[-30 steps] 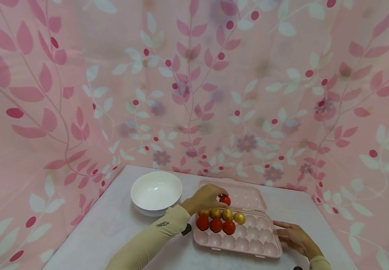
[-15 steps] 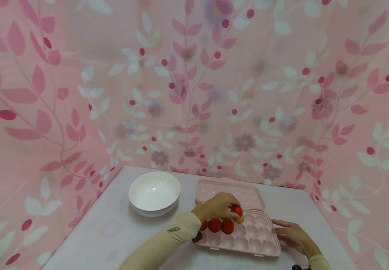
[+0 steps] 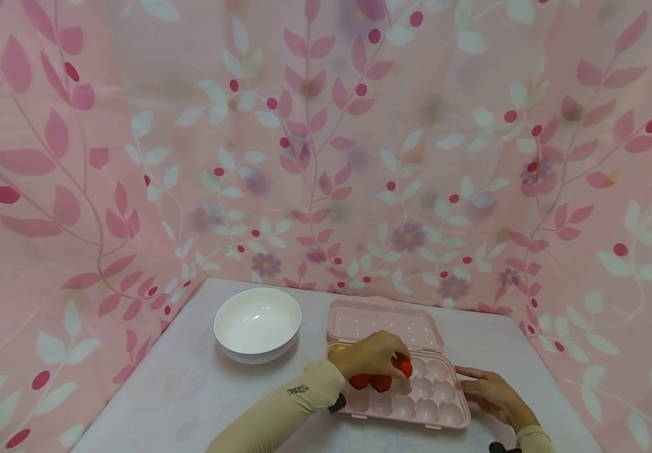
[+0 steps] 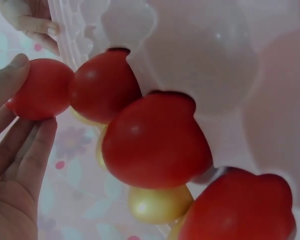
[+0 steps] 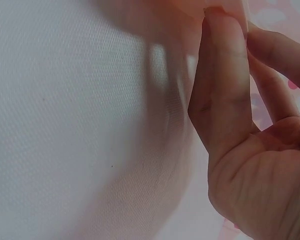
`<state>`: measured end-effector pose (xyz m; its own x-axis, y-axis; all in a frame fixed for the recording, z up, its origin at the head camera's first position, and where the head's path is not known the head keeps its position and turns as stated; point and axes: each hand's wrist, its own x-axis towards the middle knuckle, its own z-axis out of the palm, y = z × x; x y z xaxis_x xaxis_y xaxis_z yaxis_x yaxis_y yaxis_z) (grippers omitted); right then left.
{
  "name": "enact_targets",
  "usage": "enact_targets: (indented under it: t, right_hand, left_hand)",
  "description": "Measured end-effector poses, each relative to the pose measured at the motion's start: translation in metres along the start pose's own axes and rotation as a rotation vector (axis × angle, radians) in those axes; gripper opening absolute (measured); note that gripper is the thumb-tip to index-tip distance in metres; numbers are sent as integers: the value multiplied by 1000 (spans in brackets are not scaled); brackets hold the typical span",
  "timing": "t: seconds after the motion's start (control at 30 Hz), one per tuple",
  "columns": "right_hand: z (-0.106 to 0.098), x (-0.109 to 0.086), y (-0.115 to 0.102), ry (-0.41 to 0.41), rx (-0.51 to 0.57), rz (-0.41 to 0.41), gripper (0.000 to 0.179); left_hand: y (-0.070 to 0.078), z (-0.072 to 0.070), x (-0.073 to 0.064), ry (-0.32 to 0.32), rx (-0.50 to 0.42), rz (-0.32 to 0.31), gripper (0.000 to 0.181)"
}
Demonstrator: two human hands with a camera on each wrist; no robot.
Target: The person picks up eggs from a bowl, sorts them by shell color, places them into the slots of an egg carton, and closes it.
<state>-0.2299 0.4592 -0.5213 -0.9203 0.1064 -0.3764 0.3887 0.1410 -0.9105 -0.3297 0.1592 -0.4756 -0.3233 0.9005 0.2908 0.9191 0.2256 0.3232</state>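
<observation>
Low over the pink egg tray (image 3: 450,415), my left hand (image 3: 374,353) pinches a red egg (image 4: 44,92) between thumb and fingertips. That egg is beside the end of a row of red eggs (image 4: 155,142) seated in the cups. Gold eggs (image 4: 160,204) sit in the row behind, mostly covered by my left hand in the head view. At the tray's right end, my right hand (image 3: 493,393) rests its extended fingers against the edge. In the right wrist view, fingertips (image 5: 225,22) touch the tray's rim.
A white bowl (image 3: 224,343) stands on the table (image 3: 173,377) left of the tray. The tray's lid (image 3: 385,318) lies folded back behind it. A pink floral curtain (image 3: 326,157) encloses the back and sides.
My left hand has carried the red egg from over the lid, rightward and toward me, down to the end of the red row. The right hand stays at the tray's edge.
</observation>
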Motion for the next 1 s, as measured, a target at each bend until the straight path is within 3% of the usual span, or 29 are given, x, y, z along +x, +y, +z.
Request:
enact_targets:
  t: [0.17, 0.37, 0.7, 1.0]
  right_hand:
    - [-1, 0, -1, -5, 8, 0, 59]
    - [0, -1, -1, -4, 15, 1, 60]
    - [-1, -1, 0, -49, 24, -15, 59]
    - [0, -2, 0, -41, 23, -14, 57]
  left_hand:
    - [4, 1, 0, -59, -31, -59, 36]
    - [5, 5, 0, -85, -41, -94, 35]
    - [5, 12, 1, -137, 34, -54, 31]
    - [7, 19, 3, -157, 112, -11, 28]
